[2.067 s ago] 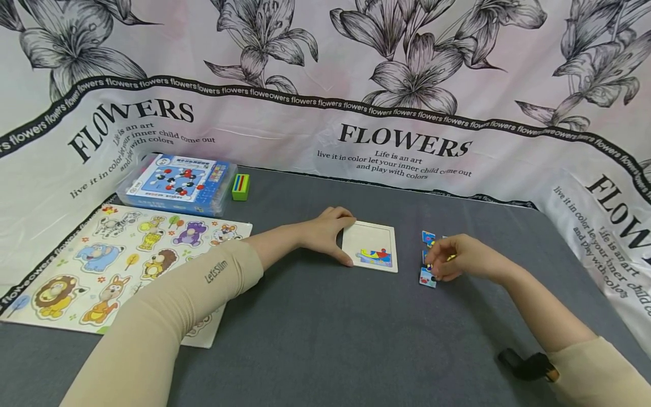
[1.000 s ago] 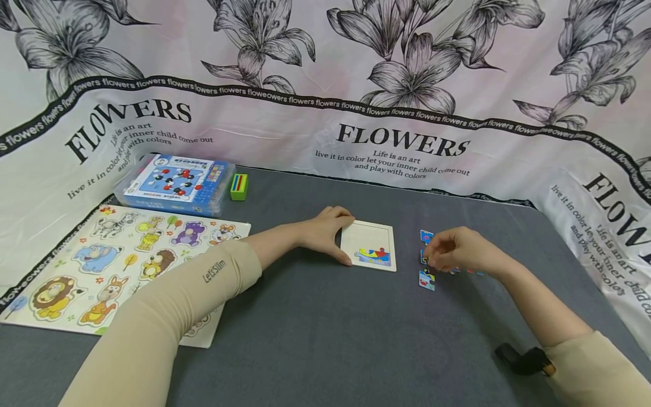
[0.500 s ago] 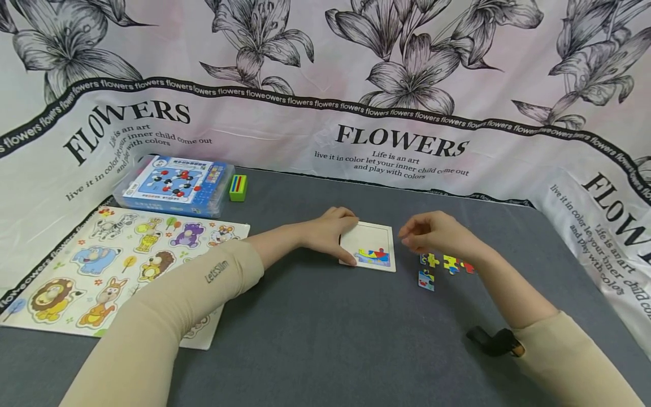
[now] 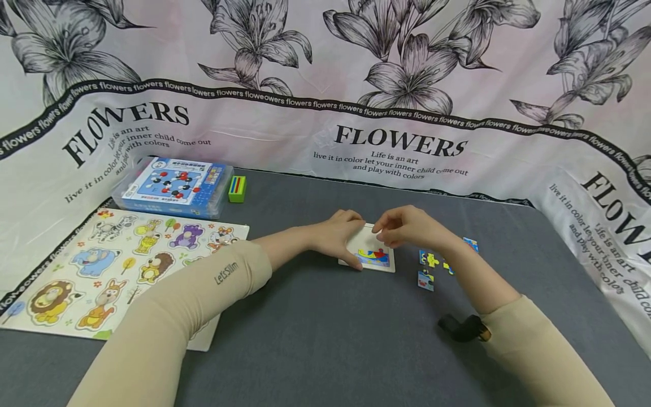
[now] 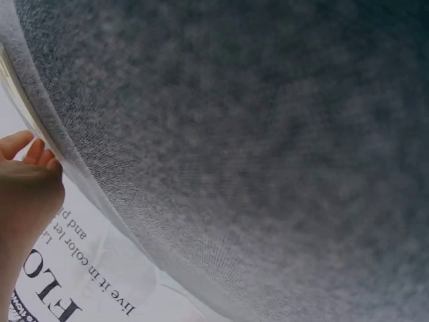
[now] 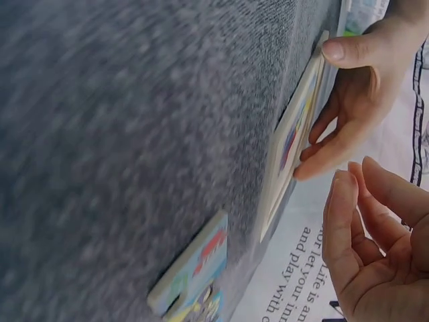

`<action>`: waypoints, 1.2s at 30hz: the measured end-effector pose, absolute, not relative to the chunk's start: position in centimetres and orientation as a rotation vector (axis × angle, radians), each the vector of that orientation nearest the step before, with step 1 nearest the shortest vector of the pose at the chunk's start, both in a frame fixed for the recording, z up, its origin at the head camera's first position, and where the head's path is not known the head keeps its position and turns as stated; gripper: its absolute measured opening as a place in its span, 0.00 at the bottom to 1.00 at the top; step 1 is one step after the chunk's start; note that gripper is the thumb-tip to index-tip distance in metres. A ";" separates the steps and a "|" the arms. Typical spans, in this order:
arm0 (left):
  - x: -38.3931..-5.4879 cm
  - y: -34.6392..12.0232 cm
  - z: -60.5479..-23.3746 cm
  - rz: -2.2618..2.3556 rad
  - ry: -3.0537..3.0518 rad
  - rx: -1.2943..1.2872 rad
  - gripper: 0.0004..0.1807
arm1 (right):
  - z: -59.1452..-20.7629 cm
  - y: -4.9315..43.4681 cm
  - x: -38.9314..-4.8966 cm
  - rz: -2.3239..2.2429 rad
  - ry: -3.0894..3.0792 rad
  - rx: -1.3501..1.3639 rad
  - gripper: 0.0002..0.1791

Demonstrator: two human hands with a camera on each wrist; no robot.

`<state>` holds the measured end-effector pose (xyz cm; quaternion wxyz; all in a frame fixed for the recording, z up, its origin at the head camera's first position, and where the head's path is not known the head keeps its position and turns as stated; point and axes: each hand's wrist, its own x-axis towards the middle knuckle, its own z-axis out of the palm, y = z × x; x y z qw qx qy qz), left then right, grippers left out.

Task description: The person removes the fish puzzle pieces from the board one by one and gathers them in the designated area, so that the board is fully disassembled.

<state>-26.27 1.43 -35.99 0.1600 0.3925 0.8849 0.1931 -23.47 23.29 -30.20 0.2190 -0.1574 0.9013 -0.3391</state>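
Note:
My left hand (image 4: 335, 234) grips the left side of a small pale wooden puzzle board (image 4: 360, 242). Its thumb is at the near edge and its fingers at the far edge. Joined puzzle pieces (image 4: 373, 257) in blue, yellow and red fill the board's lower right. My right hand (image 4: 409, 228) hovers over the board's upper right with thumb and fingertips brought together. No piece shows between them, and I cannot tell whether one is held. Right of the board lie loose pieces, among them a light blue piece (image 4: 426, 280) and a yellow piece (image 4: 432, 260). The right forearm hides part of this group.
A large animal puzzle board (image 4: 168, 243) lies at the left. Behind it stands a clear box (image 4: 170, 183) with a blue molecule-model label, beside a small green box (image 4: 237, 189). A flower-printed cloth (image 4: 285, 130) hangs along the back of the grey table (image 4: 325, 339).
My right hand has moved left from the loose pieces to above the small board. The left hand stays on the board, having shifted slightly right over it. The joined pieces look the same.

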 end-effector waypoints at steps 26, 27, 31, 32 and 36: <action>-25.9 1.1 -36.3 0.595 2.533 1.117 0.51 | -31.9 21.1 -24.3 -0.784 2.390 -0.628 0.18; -25.8 1.1 -36.3 0.598 2.533 1.114 0.51 | -32.0 21.2 -24.3 -0.787 2.388 -0.629 0.19; -25.8 1.1 -36.3 0.602 2.534 1.116 0.50 | -32.2 21.2 -24.3 -0.799 2.378 -0.622 0.20; -25.8 1.1 -36.3 0.603 2.535 1.116 0.50 | -32.3 21.2 -24.4 -0.797 2.380 -0.622 0.20; -25.9 1.0 -36.4 0.604 2.537 1.110 0.51 | -32.6 21.0 -24.5 -0.792 2.384 -0.623 0.22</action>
